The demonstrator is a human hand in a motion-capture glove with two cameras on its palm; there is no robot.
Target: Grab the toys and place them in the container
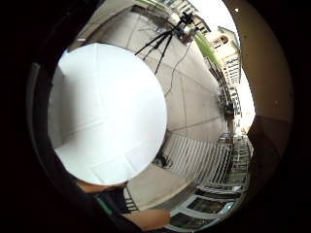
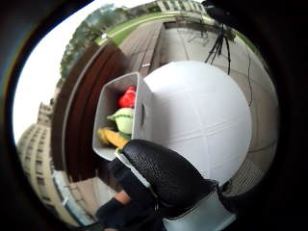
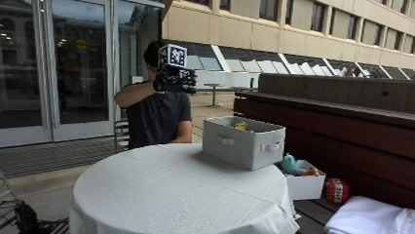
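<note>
a person stands behind a round bench (image 3: pixel 175 195) draped in white cloth, the gloved right hand (image 3: pixel 174 79) raised to head height, well above the bench. whether its grip is wide or narrow, i cannot tell. further right, a grey container (image 3: pixel 243 142) sits at the bench's far edge with toys (image 2: pixel 122 118) inside: red, pale green and yellow. beyond it, a small white box (image 3: pixel 305 185) rests on a wooden seat.
</note>
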